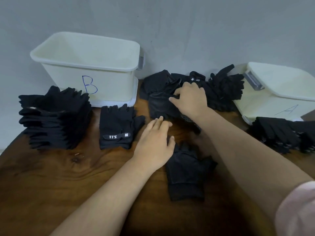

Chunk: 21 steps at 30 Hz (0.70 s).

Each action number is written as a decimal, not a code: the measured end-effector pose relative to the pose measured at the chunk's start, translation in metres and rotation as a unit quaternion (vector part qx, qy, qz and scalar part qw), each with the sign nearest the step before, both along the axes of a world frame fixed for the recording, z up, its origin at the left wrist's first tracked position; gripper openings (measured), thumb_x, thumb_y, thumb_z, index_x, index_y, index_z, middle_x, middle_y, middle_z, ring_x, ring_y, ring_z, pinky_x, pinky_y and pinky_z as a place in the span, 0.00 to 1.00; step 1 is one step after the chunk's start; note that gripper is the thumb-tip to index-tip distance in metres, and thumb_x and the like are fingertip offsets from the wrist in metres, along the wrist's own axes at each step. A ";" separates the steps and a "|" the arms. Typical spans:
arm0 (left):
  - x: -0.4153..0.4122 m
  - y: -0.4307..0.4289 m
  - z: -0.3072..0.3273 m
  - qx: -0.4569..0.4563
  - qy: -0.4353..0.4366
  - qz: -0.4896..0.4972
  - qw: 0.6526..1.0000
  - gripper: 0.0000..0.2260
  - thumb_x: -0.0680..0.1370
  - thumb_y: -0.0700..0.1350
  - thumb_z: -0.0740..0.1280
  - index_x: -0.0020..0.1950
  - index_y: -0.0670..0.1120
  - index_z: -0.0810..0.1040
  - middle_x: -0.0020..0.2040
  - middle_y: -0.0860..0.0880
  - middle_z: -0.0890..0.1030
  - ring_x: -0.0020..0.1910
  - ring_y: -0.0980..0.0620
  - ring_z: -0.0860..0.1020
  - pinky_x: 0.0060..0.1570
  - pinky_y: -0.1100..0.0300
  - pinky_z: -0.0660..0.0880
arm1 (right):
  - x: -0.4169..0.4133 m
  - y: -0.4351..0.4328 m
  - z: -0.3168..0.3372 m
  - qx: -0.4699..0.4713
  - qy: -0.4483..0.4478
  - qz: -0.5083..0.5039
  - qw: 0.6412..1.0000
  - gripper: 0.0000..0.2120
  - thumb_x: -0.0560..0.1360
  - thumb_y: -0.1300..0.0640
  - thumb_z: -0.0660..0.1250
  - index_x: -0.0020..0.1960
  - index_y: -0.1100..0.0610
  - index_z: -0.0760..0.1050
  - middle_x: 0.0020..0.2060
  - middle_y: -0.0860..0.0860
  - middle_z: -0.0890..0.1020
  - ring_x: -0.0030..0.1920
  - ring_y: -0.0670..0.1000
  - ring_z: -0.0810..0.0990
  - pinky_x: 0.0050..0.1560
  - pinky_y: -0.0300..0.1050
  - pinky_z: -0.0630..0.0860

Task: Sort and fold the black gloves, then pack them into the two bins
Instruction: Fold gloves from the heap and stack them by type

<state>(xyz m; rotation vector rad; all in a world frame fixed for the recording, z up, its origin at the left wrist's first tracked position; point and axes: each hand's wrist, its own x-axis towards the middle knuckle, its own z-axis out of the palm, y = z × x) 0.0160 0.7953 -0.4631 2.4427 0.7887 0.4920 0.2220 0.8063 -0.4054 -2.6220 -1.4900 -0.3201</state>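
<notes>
At 12 o'clock on the counter [59, 176], between the two bins, sits the unsorted pile [223, 89] of black gloves, so I'd say we're still in the sorting step. The right hand [190, 97] is reaching into it, its grip curled onto the top edge of a dotted glove [160, 106]. The left hand [153, 142] lies flat with straight fingers and a released grip. Its fingertips just touch that glove's near edge.

Next move, I'd guess: lift that one free without dragging its neighbours, match it to a mate, fold it and add it to a stack. The gloves are floppy and all one colour, so telling the types apart is the fiddly bit.

There's a folded stack [54, 120] at 9 o'clock, a labelled pair [117, 128] beside it, another stack [281, 133] at 3 o'clock and a single glove [184, 171] near the middle. Bin B [109, 82] is at 11 o'clock and bin A [265, 103] at 2. Nothing dark shows inside either.

The counter is dark, knotty wood against a plain grey wall [170, 23].
</notes>
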 end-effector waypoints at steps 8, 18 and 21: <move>-0.003 -0.001 0.003 0.001 -0.009 -0.005 1.000 0.20 0.85 0.52 0.63 0.77 0.51 0.69 0.82 0.49 0.65 0.83 0.52 0.56 0.80 0.56 0.56 | 0.001 -0.026 0.043 0.297 0.216 0.034 0.930 0.20 0.80 0.44 0.70 0.47 0.63 0.84 0.41 0.57 0.85 0.44 0.53 0.81 0.51 0.52 0.78; -0.015 -0.006 0.020 -0.236 -0.218 0.004 0.947 0.21 0.87 0.55 0.62 0.81 0.56 0.67 0.76 0.61 0.73 0.74 0.67 0.69 0.77 0.60 0.65 | -0.006 -0.084 0.066 0.361 0.429 0.124 0.819 0.03 0.83 0.55 0.70 0.51 0.53 0.80 0.50 0.55 0.88 0.48 0.49 0.84 0.52 0.49 0.82; -0.017 -0.008 0.019 -0.265 -0.211 -0.020 0.941 0.22 0.87 0.55 0.61 0.82 0.62 0.64 0.77 0.65 0.71 0.76 0.67 0.67 0.80 0.56 0.63 | -0.012 -0.095 0.062 0.316 0.455 0.127 0.823 0.06 0.84 0.54 0.69 0.48 0.49 0.78 0.46 0.48 0.85 0.46 0.46 0.82 0.46 0.41 0.76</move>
